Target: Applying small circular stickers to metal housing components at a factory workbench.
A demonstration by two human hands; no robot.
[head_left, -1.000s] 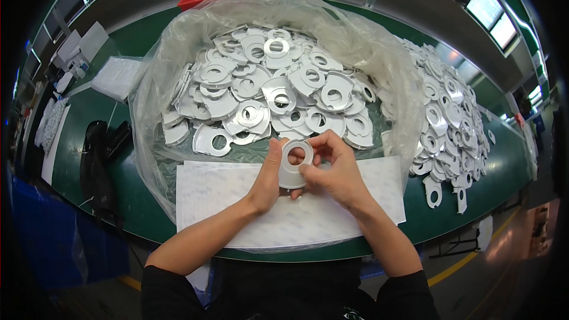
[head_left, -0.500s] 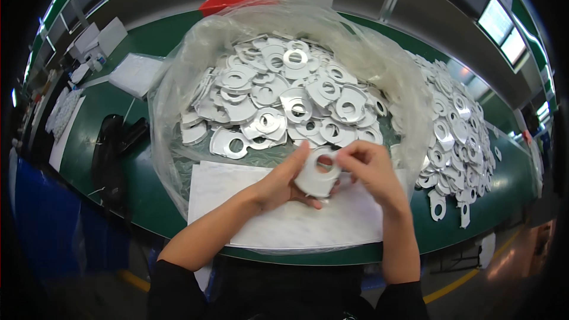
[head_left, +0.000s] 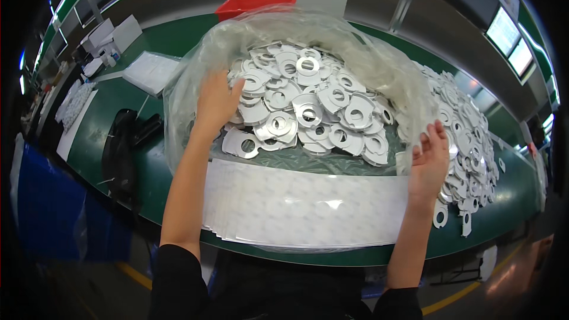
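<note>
The left hand (head_left: pixel 218 104) was spread, thumb well apart from its fingers, with nothing visible in its grasp; its fingertips blurred against the plastic, so contact there could not be told. Just right of it lay the heaped white ring-holed parts (head_left: pixel 253 114) inside the clear plastic bag (head_left: pixel 379 62). The right hand (head_left: pixel 430 163) was half curled, fingers loosely parted, and no part showed in it; just beyond and to its right spread the loose pile (head_left: pixel 459 115). Between and nearer than both hands lay the white sheets (head_left: pixel 308 213).

A likely trouble was the left fingers catching slack film, which could drag the bag and topple stacked parts. Overlapping pieces might also come up two together, and the right wrist could knock nearby pieces loose.

Half a second earlier, both hands met around one part above the sheets; now they were wide apart, that part gone from between them.
</note>
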